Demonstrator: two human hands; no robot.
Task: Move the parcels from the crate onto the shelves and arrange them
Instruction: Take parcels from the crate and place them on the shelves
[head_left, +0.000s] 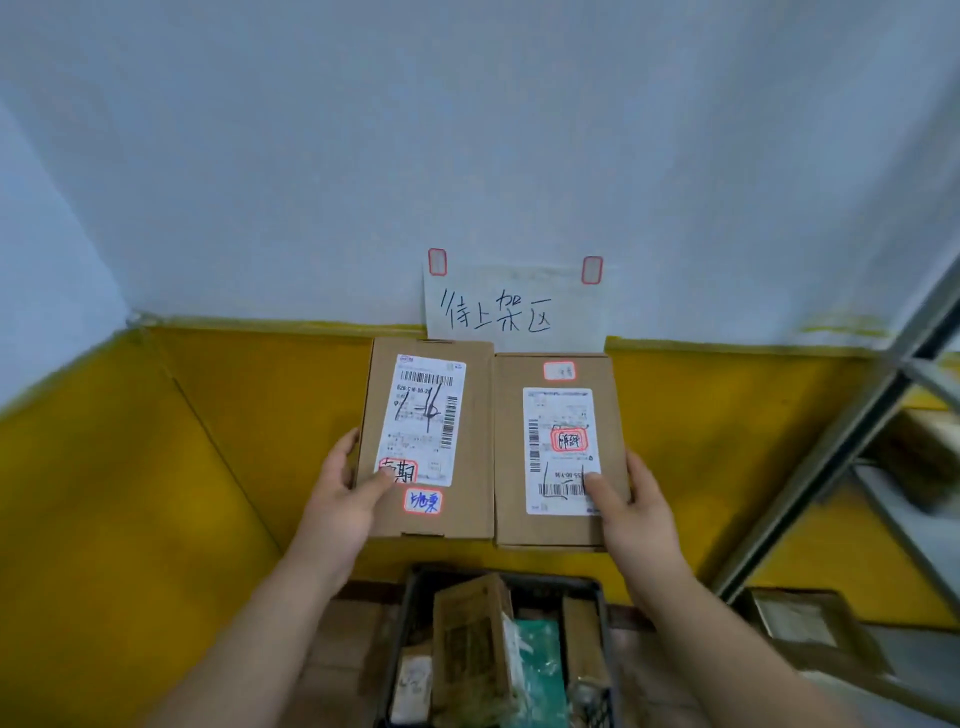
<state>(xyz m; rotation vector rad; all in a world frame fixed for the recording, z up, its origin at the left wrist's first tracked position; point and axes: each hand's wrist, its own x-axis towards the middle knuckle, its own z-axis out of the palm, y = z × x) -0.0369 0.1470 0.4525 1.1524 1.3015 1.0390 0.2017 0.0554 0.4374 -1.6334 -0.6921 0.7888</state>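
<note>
Left hand (340, 499): grips the left parcel (470, 447) at its near-left corner. Thumb lies flat on the front face, over the lower-left corner of the shipping label. The fingers (349, 441) curl round the left edge, and their tips are hidden behind the box.
Right hand (631, 512): grips the right parcel (558, 415) at its near-right corner. Thumb presses on the lower-right part of the label. The fingers (638, 467) wrap the right edge and go out of sight behind it.
Left parcel: flat brown cardboard box, held up with its label face to the camera. It sits a little higher than its neighbour. White label with black handwritten marks and two red-bordered stickers near the bottom.
Right parcel: same type of box, face forward, just beside the left one. Long edges look to be touching; no gap can be made out.
Position of both: in the air above the crate (597, 584), in front of the wall.
Crate: dark, near centre, below the hands. Holds an upright brown box (470, 649), a green packet (540, 660) and other parcels, all blurred.
Paper sign (514, 312): handwritten, taped to the wall behind the parcels, lower edge hidden by them.
Shelves (841, 452): grey metal rack at right, with a blurred box (924, 447) on one level.
</note>
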